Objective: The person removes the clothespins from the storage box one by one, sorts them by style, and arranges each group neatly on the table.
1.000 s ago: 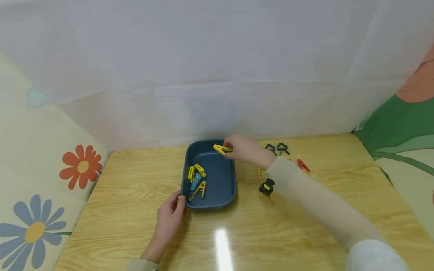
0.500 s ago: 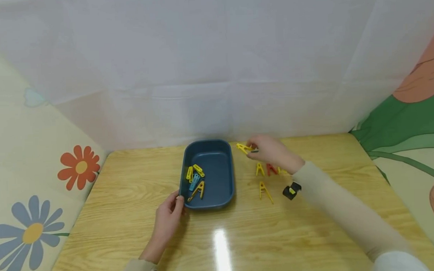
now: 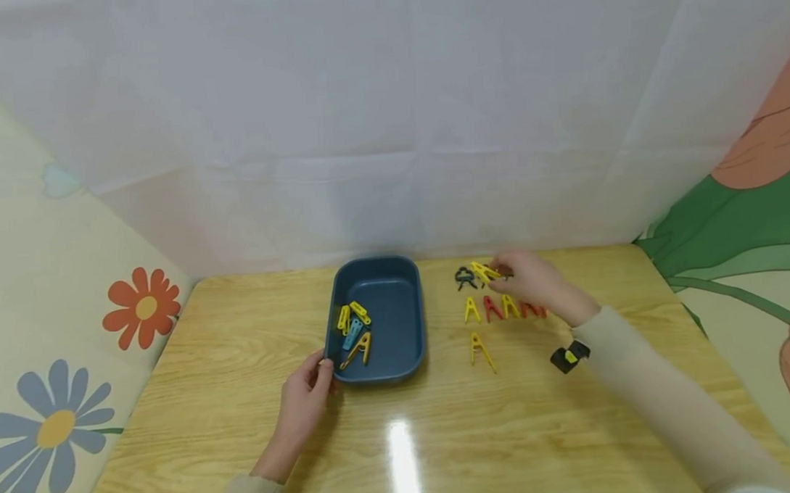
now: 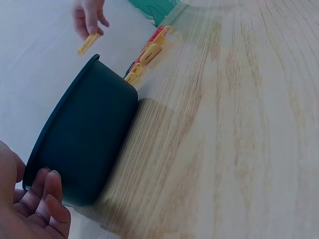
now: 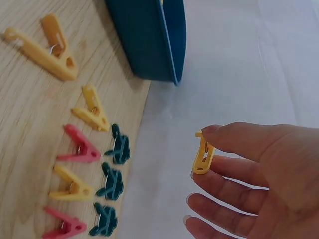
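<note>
My left hand grips the front left corner of a dark blue bin, thumb on the rim and fingers against the outer wall. Inside the bin lie yellow clothespins, a blue clothespin and a larger orange-yellow one. To the right of the bin, my right hand pinches a yellow clothespin between thumb and fingertips. It hangs above the table's back edge, close to a row of dark green clips, which it partly hides in the head view.
In front of the green clips, red clothespins and yellow clothespins alternate in a row. Nearer the person lies a larger yellow clothespin. A white cloth wall rises behind the wooden table.
From over the bin's right rim, my right hand has moved right with the yellow clothespin, now above the green clips. My left hand keeps its hold on the bin.
</note>
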